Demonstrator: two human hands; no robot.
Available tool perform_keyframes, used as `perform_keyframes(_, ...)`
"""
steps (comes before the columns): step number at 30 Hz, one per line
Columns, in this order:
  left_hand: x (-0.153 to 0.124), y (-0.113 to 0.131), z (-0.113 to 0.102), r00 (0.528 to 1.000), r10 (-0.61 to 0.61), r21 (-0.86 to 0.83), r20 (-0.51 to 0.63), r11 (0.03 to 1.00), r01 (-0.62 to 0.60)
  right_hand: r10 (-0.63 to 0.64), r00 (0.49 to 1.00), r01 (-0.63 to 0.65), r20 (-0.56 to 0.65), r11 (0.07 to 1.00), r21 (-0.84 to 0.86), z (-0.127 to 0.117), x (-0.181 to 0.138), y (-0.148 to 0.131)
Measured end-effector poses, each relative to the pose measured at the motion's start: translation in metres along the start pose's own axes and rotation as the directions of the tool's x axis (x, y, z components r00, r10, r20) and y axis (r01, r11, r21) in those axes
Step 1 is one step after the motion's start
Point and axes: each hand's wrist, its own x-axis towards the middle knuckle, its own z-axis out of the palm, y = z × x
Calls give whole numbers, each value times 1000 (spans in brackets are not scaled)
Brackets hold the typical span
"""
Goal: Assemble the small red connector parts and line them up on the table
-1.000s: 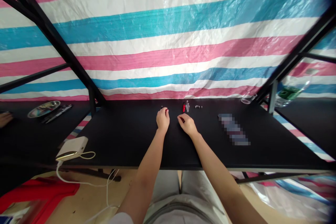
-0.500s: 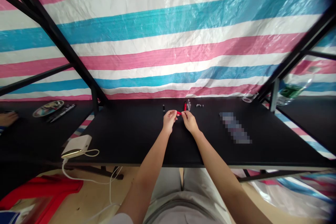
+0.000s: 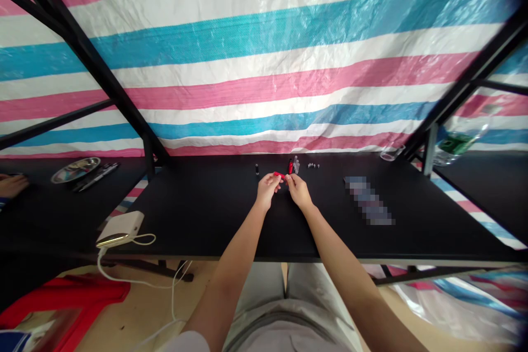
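My left hand (image 3: pixel 268 190) and my right hand (image 3: pixel 298 191) meet above the black tabletop (image 3: pixel 206 220), with a small red cylindrical part (image 3: pixel 279 175) pinched between their fingertips. Just beyond the hands stand a small black cylinder (image 3: pixel 257 169), a red and black piece (image 3: pixel 290 166) and a small clear vial (image 3: pixel 296 165). Several tiny metal pieces (image 3: pixel 313 165) lie in a row to the right of these. A pixelated, blurred strip (image 3: pixel 368 201) lies further right on the table.
A white power bank (image 3: pixel 121 225) with cables sits at the near left table edge. On the left table are a metal tray (image 3: pixel 76 170), pens (image 3: pixel 97 177) and another person's hand (image 3: pixel 11 185). A glass (image 3: pixel 391 153) and plastic bottle (image 3: pixel 462 140) stand back right, before a striped tarp (image 3: pixel 264 66).
My hands have come together from apart, and the small red part is now held between them. The view has shifted slightly.
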Motion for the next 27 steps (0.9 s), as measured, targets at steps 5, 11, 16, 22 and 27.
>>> perform_keyframes(5,2,-3,-1,999,0,7,-47,1000,1,-27,1000,27,13,1000,10,1,0,2)
perform_keyframes(11,4,-7,-3,998,27,5,-55,1000,-27,-49,999,49,7,999,20,3,2,8)
perform_keyframes(16,4,-7,-3,999,18,10,-49,1000,-18,-114,993,114,-2,993,5,4,3,10)
perform_keyframes(22,4,-7,-1,997,27,27,-76,999,-25,-167,985,170,34,974,-149,-1,3,9)
perform_keyframes(27,5,-8,-1,995,23,49,-101,999,-18,-125,992,113,-8,921,-374,-3,3,9)
